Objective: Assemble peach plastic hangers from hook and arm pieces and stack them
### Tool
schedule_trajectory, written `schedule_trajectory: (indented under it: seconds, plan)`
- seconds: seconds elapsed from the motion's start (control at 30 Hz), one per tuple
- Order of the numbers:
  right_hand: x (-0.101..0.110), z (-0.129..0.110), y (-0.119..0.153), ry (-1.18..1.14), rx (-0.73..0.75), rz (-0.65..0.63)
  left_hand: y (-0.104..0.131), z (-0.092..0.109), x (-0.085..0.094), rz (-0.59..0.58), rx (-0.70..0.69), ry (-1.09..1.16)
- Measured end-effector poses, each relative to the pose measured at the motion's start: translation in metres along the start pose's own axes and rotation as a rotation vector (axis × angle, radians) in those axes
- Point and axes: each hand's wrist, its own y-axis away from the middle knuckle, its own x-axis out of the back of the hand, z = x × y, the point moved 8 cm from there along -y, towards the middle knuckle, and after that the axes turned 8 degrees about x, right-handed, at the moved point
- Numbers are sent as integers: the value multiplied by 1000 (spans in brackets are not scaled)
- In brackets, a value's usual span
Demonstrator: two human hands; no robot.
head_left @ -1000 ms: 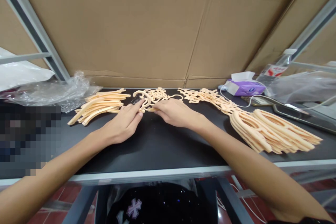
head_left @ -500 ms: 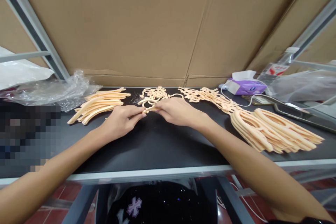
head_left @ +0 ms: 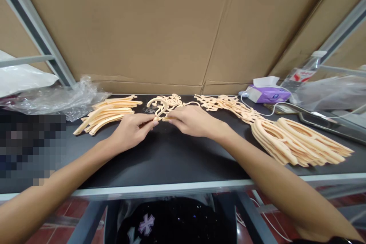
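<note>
A thin cream-coloured curved strip point(head_left: 162, 104), foam-like in look, bends in a hook shape between my two hands. My left hand point(head_left: 132, 129) pinches its near end between thumb and fingers. My right hand point(head_left: 191, 121) is closed on the other side of it, close to the left fingertips; its grip is partly hidden behind the fingers. Just behind lies a tangle of looped cream offcuts point(head_left: 175, 101). Left of my hands rests a stack of cream curved strips point(head_left: 107, 114). At the right are piled cream cut-out pieces with oval openings point(head_left: 297, 141).
A chain of cream cut-outs point(head_left: 225, 105) runs along the back of the black tabletop point(head_left: 171, 160). Crumpled clear plastic point(head_left: 82, 99) lies back left. A purple tissue pack point(head_left: 268, 90), a bottle point(head_left: 307, 69), a white cable and a phone-like device point(head_left: 331, 124) stand right. Cardboard point(head_left: 148, 30) walls the back.
The curved strip between my hands has opened from a small loop into a taller hook. My left hand has shifted slightly left, away from the right one.
</note>
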Motion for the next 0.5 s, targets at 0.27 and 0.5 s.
schedule_trajectory:
  seconds: [0.27,0.5]
  plan:
    - [3,-9,-1,147,53,16,5,6,-2,-1,-136,-29]
    - [2,-15,-3,229,113,-3,9,15,-4,-48,-294,-122]
